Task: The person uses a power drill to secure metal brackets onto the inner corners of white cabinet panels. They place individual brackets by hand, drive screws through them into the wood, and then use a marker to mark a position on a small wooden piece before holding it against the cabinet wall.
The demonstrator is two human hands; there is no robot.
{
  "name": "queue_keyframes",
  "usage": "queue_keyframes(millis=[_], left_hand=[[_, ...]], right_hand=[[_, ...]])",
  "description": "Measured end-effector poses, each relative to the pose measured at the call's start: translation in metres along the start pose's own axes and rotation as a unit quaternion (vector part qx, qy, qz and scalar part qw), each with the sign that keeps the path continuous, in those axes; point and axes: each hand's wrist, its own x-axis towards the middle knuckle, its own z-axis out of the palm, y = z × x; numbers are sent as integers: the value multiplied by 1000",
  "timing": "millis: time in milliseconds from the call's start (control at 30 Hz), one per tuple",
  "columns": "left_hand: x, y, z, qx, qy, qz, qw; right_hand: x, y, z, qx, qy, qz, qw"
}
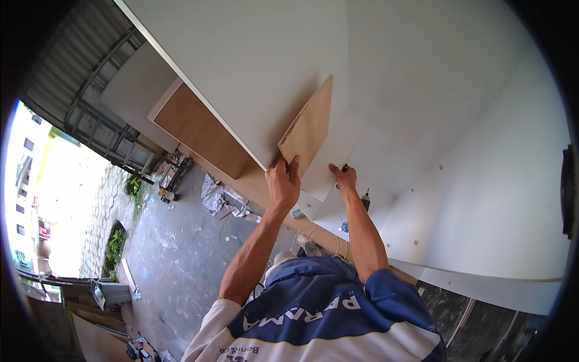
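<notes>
My left hand (283,181) is closed on the lower end of a thin plywood board (310,123), its thumb lying on the bare wood face. The board stands tilted against a large white panel (265,66), its rough edge toward the left. To the right of it, my right hand (344,178) is closed around a small dark object (345,167), mostly covered by the fingers. Just beyond my right forearm a dark tool with a thin bit (365,200), perhaps a drill, rests on the white surface.
White cabinet walls (476,169) enclose the right side, with small fittings on the lower panel. A brown wooden box (199,127) stands to the left. Crumpled paper (212,194) and tools (175,172) lie on the grey floor (169,241). A pale cable (310,232) coils near my body.
</notes>
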Motion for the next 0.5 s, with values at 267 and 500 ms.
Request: queue_keyframes(millis=[267,500], left_hand=[[-8,-5,7,-26,-39,-94,995],[-13,-8,17,-15,-2,-62,998]], right_hand=[[1,2,3,-20,14,-13,1000],[5,8,5,4,1,-27,1000]])
